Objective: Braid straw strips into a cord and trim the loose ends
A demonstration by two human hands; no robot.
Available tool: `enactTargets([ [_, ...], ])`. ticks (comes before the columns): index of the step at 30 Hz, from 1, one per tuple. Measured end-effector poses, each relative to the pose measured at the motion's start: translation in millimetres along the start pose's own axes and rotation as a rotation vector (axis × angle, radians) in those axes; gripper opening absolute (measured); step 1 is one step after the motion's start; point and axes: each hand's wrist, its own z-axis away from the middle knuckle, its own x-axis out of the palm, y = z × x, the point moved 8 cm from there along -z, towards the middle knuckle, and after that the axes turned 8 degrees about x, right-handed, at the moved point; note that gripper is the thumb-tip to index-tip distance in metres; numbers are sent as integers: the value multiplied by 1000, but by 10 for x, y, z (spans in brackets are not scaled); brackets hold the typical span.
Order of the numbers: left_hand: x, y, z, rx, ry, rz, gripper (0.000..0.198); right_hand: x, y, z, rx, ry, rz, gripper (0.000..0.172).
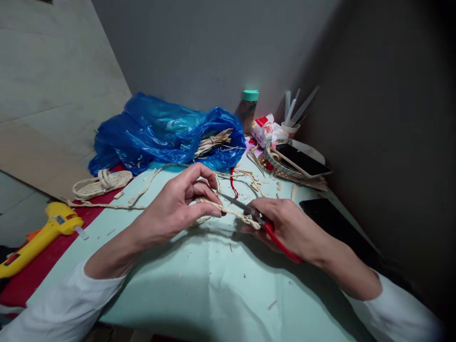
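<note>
My left hand pinches a twisted straw cord between thumb and fingers over the middle of the table. The cord's knotted end sticks out to the right, close to the scissors. In my right hand are scissors with red handles, their dark blades pointing left toward my left fingertips. Whether the blades touch the cord I cannot tell. More cord trails left from my left hand to a coiled straw bundle at the table's left edge.
A yellow glue gun lies at the left. Behind my hands rests a blue plastic bag with dry straw. A green-lidded jar, a cup of glue sticks and a phone stand or lie back right. Straw scraps litter the pale tabletop.
</note>
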Motion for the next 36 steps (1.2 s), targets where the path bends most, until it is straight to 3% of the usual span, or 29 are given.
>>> enactTargets([
  [6,-21,132,-11,170,13,-223,5,-274,150,14,95,132,-267,19],
  [9,-8,73,-5,102,10,-170,9,-379,207,43,154,216,-343,25],
  [12,71,-43,17,-20,-79,-58,13,-412,245,54,213,256,-376,27],
  [19,210,-234,74,-246,-228,183,23,-449,306,26,273,283,-353,31],
  [26,223,-200,90,-284,-268,289,23,-369,499,42,471,266,-646,33],
  [31,213,-151,92,-264,-332,202,22,-299,571,36,525,251,-770,35],
  [36,173,-157,60,-206,-290,129,12,-234,623,34,531,187,-852,38],
])
